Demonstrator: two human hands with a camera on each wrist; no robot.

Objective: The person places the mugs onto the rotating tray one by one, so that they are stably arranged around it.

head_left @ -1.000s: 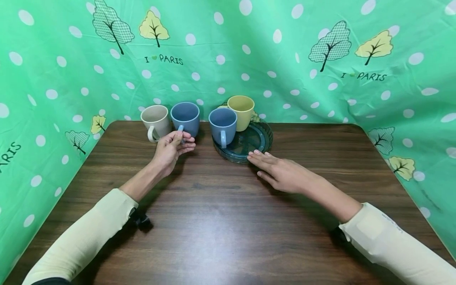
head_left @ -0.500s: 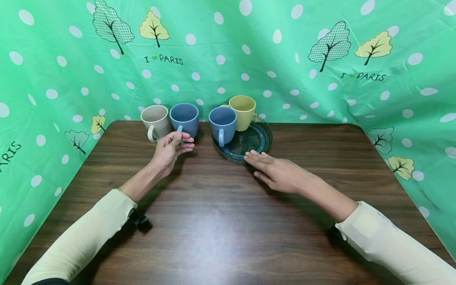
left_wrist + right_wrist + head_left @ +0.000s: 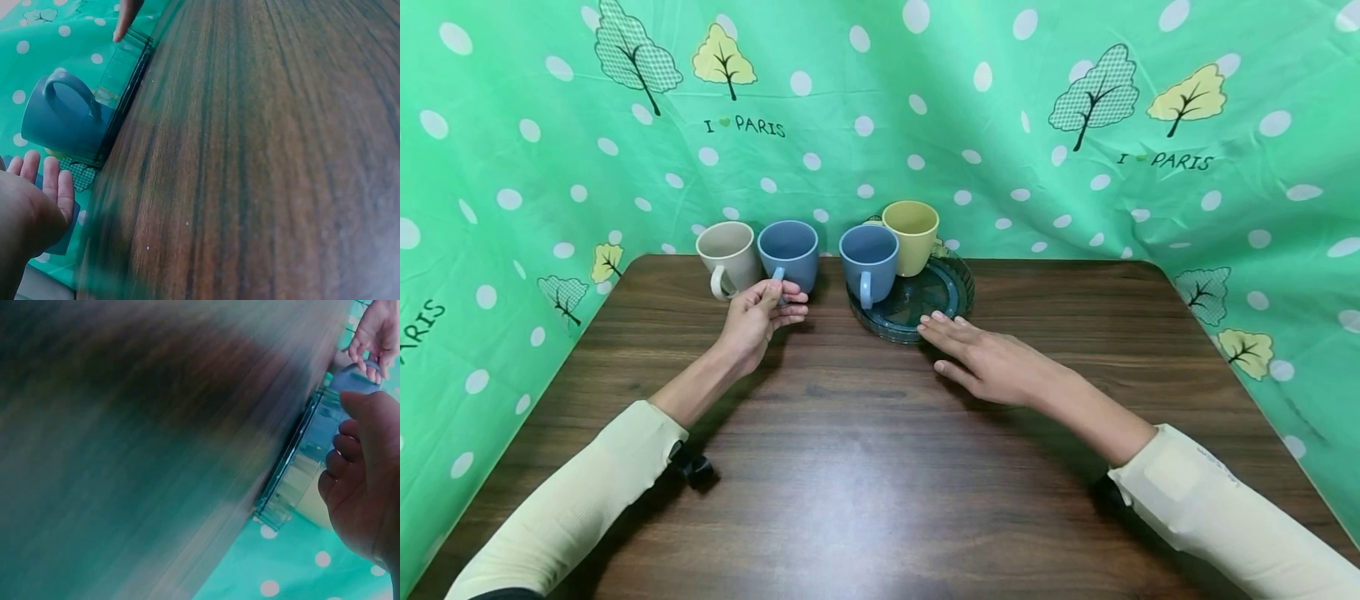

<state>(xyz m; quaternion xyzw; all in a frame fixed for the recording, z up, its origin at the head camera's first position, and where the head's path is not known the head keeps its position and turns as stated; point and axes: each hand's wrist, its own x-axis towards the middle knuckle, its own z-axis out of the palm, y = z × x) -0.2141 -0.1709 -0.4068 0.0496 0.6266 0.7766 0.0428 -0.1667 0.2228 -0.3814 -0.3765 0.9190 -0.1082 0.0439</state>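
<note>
Basically, blue mug point(image 3: 788, 247) was near the clear teal tray point(image 3: 917, 302), left of it, roughly upright. Looks: matte dusty blue inside and out, wide round mouth, body narrowing toward the base, lighter loop handle point(image 3: 778, 274) facing the person. Left hand point(image 3: 754, 323) had thumb and index pinched on that handle, other fingers stretched out. Couldn't tell if the base touched the table point(image 3: 850, 467). Right hand point(image 3: 992, 364) was at the tray's front rim, fingers straight and nearly together, thumb apart; contact unclear. A matching mug point(image 3: 870, 260) stood on the tray's left part, yellow mug point(image 3: 913, 237) at its back. Beige mug point(image 3: 733, 254) stood farther left of the tray.
</note>
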